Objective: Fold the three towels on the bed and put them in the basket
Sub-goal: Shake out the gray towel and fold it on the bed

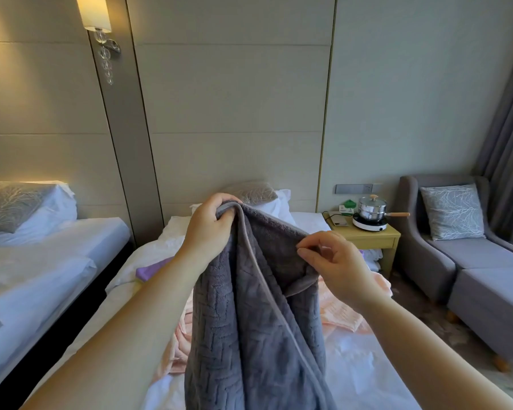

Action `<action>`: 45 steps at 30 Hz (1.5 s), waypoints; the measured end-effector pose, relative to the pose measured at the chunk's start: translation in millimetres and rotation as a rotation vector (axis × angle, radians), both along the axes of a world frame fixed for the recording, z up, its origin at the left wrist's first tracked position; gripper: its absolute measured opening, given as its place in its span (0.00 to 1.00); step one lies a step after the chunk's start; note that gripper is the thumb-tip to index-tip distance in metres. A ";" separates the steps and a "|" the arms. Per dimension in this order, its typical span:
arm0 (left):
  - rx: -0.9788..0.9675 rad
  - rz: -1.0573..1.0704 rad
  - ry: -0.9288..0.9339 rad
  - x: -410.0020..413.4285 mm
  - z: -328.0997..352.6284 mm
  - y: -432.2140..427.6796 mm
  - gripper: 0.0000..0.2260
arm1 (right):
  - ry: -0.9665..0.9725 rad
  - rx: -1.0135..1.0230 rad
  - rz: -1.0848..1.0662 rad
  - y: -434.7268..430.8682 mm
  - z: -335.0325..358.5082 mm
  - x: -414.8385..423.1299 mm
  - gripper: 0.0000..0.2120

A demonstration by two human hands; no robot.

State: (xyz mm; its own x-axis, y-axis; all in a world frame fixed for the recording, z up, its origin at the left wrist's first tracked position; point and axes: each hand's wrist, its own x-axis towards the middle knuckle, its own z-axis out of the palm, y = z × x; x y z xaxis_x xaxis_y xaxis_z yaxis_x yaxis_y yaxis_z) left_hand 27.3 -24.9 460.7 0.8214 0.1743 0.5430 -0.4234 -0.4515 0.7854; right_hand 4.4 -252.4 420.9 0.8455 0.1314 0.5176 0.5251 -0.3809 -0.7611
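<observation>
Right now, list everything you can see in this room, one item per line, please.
near bed: one, white, under the towels
grey towel: one, grey, held up over near bed
pink towel: one, pink, lying on near bed
purple cloth: one, purple, near bed's left side
second bed: one, white, left
nightstand: one, light wood, right of near bed
hotplate: one, white, on nightstand
pot: one, steel, on hotplate
armchair: one, grey, far right
wall lamp: one, lit, upper left
left hand: one, grips grey towel's top
right hand: one, pinches grey towel's edge
</observation>
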 end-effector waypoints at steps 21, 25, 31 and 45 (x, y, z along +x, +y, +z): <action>-0.422 -0.129 0.057 18.8 9.3 -22.3 0.09 | 0.161 -0.383 0.095 34.5 -37.1 -0.4 0.10; -0.411 -0.029 0.037 18.4 16.4 -7.9 0.08 | 0.172 -0.410 0.159 38.0 -41.5 2.6 0.12; -0.184 0.199 0.092 11.3 7.8 39.3 0.07 | 0.212 0.264 0.033 10.4 -3.2 13.9 0.07; 0.234 -0.530 0.352 -17.4 -37.3 -10.8 0.10 | 0.319 -0.235 0.326 10.3 5.4 5.8 0.07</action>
